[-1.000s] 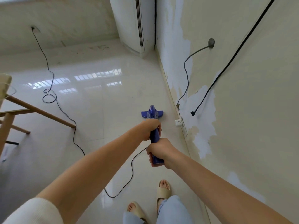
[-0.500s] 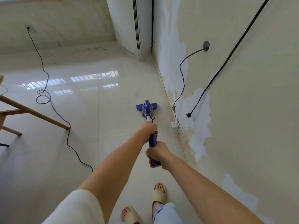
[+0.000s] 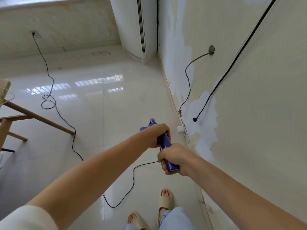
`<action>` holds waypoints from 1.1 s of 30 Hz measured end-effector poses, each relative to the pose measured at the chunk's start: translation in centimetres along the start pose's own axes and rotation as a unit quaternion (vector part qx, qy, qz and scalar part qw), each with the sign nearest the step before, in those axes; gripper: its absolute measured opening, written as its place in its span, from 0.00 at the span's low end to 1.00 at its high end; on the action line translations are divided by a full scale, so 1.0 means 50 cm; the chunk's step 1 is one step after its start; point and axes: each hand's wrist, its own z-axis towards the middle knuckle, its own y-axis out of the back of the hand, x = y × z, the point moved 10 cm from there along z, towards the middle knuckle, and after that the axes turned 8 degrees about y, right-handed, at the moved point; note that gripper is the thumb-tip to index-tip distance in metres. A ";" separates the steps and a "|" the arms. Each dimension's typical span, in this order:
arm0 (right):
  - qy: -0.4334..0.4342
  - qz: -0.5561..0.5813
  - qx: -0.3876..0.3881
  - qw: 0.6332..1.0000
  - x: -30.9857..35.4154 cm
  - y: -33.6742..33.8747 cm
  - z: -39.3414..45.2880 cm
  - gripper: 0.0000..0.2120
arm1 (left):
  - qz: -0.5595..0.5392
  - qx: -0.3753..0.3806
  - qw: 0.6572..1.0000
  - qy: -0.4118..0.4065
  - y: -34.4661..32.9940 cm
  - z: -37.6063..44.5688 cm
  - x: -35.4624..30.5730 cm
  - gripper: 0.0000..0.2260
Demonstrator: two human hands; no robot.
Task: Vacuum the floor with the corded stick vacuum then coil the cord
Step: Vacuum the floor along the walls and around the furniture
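Both fists wrap the vacuum (image 3: 166,145): left hand (image 3: 157,135) high, right hand (image 3: 174,159) low. Watch the cord (image 3: 132,178) looping near your feet; it could probably snag.

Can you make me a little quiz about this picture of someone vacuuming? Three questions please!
1. True or false: both hands grip the blue vacuum.
2. Where does the vacuum's black cord plug in?
A. the far wall socket
B. the white socket near the vacuum
C. the tall air conditioner
3. Fill in: the wooden furniture leg stands on the person's ____ side.

Key
1. True. The left hand grips higher on the handle and the right hand holds its end.
2. A. The cord runs across the floor, with loops, up to that socket.
3. Left.
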 end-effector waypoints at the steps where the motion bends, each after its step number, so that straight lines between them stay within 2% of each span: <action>1: 0.000 0.002 0.000 1.000 0.000 0.008 0.006 0.19 | -0.003 -0.002 1.000 0.002 -0.006 0.005 -0.008 0.04; 3: 0.002 -0.005 0.002 1.000 -0.007 0.016 0.023 0.17 | -0.021 -0.002 1.000 0.006 -0.014 0.015 -0.013 0.02; 7: -0.003 -0.032 0.003 0.999 -0.036 0.026 0.081 0.12 | -0.071 -0.023 0.997 0.009 -0.015 0.055 -0.019 0.05; 11: -0.007 -0.048 0.000 0.999 -0.046 0.035 0.149 0.08 | -0.069 -0.062 0.996 -0.011 -0.001 0.112 -0.046 0.00; 20: 0.008 -0.027 -0.039 0.999 -0.003 0.051 0.230 0.10 | -0.054 -0.071 0.995 -0.039 0.024 0.147 -0.125 0.02; 24: 0.008 0.007 -0.010 1.000 0.021 0.039 0.175 0.12 | 0.009 -0.060 0.997 -0.041 0.020 0.122 -0.129 0.07; 28: 0.008 -0.005 0.015 1.000 0.016 0.016 0.149 0.17 | -0.004 -0.053 0.998 -0.042 0.029 0.105 -0.105 0.07; 33: 0.002 -0.012 0.007 1.000 0.010 0.004 0.187 0.12 | -0.031 -0.062 0.997 -0.037 0.048 0.120 -0.108 0.08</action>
